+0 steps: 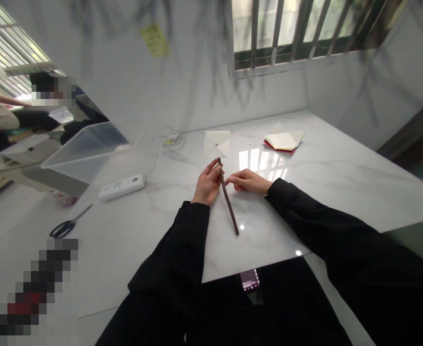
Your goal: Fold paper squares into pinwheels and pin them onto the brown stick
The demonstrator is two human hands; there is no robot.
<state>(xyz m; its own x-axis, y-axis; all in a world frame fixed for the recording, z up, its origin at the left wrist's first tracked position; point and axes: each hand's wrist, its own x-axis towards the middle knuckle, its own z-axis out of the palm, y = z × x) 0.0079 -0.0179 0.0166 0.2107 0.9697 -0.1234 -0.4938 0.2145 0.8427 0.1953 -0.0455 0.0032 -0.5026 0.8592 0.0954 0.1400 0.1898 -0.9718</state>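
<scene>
My left hand (207, 182) is closed around a thin dark brown stick (230, 206) that slants down to the right over the white marble table (341, 173). A square of cream folded paper (217, 143) is pinned at the stick's top end, just above my fingers. My right hand (249, 181) rests beside the stick on its right, fingers curled and pinched close to it; whether they hold anything is hidden.
A stack of coloured paper sheets (284, 141) and two small pins (251, 143) lie at the back right. Left of my hands are a white power strip (122, 187), black scissors (67, 225) and a clear plastic bin (85, 149). Another person sits far left.
</scene>
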